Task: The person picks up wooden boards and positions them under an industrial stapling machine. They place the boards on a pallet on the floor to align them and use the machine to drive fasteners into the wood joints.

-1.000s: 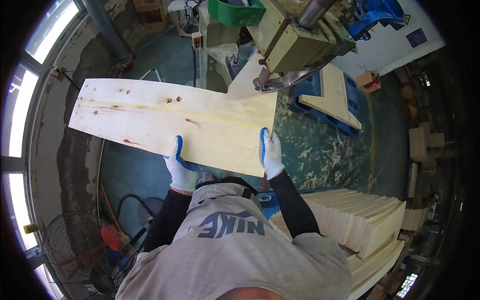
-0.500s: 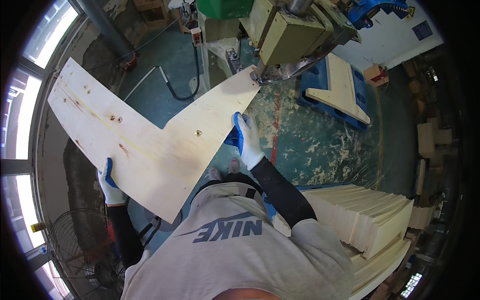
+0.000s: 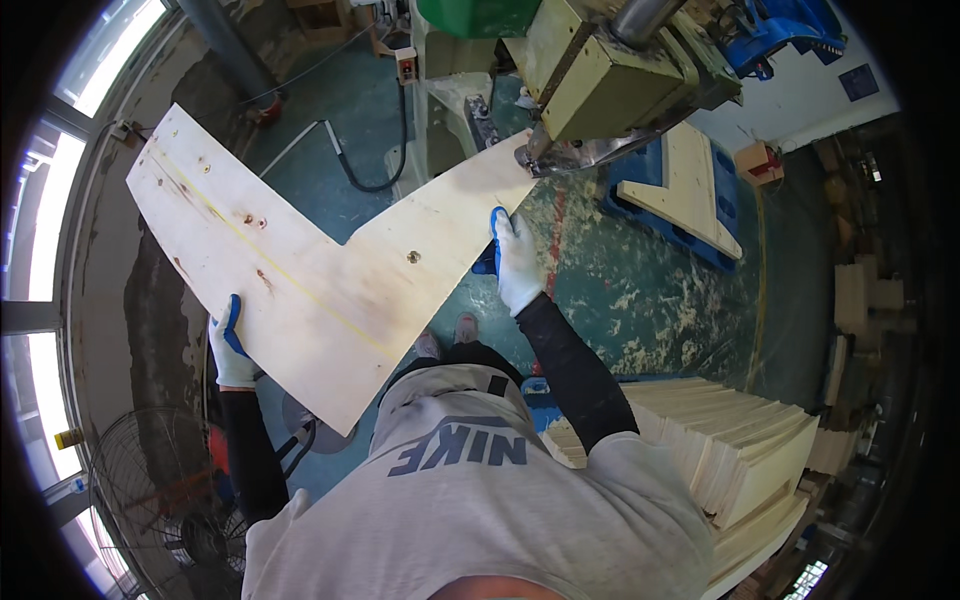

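Observation:
A large L-shaped plywood panel [image 3: 310, 285] is held between my two gloved hands. It carries a yellow line, brown knots and several small metal inserts, one being the round insert [image 3: 413, 257] near the inner corner. My left hand [image 3: 232, 345] grips the panel's left lower edge, thumb on top. On the right edge my right hand [image 3: 517, 262] is closed, thumb above and blue-palmed fingers partly hidden below. The far right tip of the panel lies under the working head [image 3: 535, 157] of a green machine [image 3: 615, 85]; exact contact there cannot be made out.
Right of the machine, a similar cut panel [image 3: 688, 190] lies on a blue pallet [image 3: 650, 220]. Stacked plywood pieces [image 3: 720, 435] stand close at my right. A fan [image 3: 150, 490] is at lower left. A black hose [image 3: 350, 188] hangs beyond the panel; sawdust covers the floor.
The panel and both hands have shifted slightly forward, toward the machine, with the panel's left end swung a little inward. The whole view has also drifted slightly. Both grips are kept.

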Demonstrator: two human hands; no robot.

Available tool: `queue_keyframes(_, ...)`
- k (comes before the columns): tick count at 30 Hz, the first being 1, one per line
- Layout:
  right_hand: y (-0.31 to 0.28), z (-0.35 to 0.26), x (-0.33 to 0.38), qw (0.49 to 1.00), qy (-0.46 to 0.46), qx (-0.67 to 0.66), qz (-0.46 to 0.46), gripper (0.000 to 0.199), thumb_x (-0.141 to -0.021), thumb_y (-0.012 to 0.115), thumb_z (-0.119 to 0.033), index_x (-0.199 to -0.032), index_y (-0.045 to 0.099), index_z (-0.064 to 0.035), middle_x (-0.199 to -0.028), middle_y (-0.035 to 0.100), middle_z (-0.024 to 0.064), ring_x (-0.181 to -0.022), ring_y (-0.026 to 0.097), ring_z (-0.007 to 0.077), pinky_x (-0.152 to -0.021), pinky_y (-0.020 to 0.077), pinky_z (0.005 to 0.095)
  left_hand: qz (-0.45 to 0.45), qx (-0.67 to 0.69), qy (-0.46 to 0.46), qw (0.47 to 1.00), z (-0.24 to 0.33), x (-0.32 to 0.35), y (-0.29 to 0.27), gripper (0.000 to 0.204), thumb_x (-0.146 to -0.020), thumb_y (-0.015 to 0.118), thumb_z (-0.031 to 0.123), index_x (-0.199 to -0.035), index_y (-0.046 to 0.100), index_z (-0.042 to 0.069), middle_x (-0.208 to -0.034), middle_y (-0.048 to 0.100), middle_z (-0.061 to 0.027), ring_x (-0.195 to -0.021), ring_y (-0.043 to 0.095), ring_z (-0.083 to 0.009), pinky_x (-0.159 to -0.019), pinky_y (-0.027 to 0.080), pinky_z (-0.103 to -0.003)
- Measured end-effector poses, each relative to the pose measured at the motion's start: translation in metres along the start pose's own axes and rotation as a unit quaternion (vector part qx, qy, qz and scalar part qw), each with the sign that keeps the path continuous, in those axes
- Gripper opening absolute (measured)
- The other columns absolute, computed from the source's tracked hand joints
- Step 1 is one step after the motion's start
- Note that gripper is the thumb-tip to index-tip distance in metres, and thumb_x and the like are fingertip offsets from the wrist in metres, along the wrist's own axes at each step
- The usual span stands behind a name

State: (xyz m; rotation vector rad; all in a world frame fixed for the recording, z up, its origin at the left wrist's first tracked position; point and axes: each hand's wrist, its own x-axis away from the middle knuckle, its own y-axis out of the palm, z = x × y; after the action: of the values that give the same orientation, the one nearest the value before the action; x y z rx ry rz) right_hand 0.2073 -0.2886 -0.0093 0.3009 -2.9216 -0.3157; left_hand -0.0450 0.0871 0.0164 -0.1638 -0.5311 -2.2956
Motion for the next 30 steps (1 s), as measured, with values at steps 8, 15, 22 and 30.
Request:
queue_keyframes(8, 0.005, -0.005, 0.008, 0.998, 0.045, 0.035, -0.030, 0.038, -0.107, 0.046, -0.033, -0.124, 0.057, -0.0019, -0.098, 0.058, -0.0005, -0.090, 0.055, 0.0094, -0.084, 0.0477, 0.0270, 0.000, -0.019, -0.034, 0.999, 0.006, -0.004, -0.009, 0.046, -0.099, 0.063, 0.021, -0.138, 0.050, -0.001, -0.128, 0.063, -0.0154, -0.109, 0.067, -0.0266, -0.092, 0.058, -0.040)
queue_keyframes(15, 0.005, 0.001, 0.008, 0.998, 0.038, 0.050, -0.016, 0.029, -0.108, 0.047, -0.028, -0.110, 0.059, -0.0018, -0.094, 0.058, -0.0010, -0.085, 0.053, 0.0084, -0.080, 0.0455, 0.0276, -0.008, 0.003, -0.037, 0.999, 0.009, -0.004, 0.003, 0.048, -0.099, 0.064, 0.022, -0.139, 0.049, -0.001, -0.129, 0.062, -0.0160, -0.111, 0.066, -0.0262, -0.094, 0.057, -0.039)
queue_keyframes(22, 0.010, 0.010, 0.002, 0.999, 0.007, 0.046, -0.012, 0.029, -0.108, 0.048, -0.030, -0.103, 0.058, -0.0040, -0.090, 0.055, -0.0022, -0.084, 0.053, 0.0079, -0.080, 0.0466, 0.0274, -0.025, 0.001, -0.009, 1.000, 0.016, -0.012, 0.003, 0.048, -0.099, 0.063, 0.020, -0.139, 0.049, -0.002, -0.129, 0.062, -0.0156, -0.111, 0.066, -0.0257, -0.096, 0.056, -0.039)
queue_keyframes(30, 0.001, 0.005, 0.003, 1.000, 0.006, 0.004, -0.030, 0.029, -0.108, 0.047, -0.026, -0.119, 0.058, -0.0023, -0.107, 0.063, 0.0042, -0.099, 0.062, 0.0128, -0.092, 0.0503, 0.0304, -0.020, 0.037, -0.019, 0.999, 0.019, 0.000, 0.024, 0.045, -0.099, 0.063, 0.018, -0.138, 0.051, -0.001, -0.128, 0.063, -0.0140, -0.112, 0.066, -0.0247, -0.097, 0.055, -0.038)
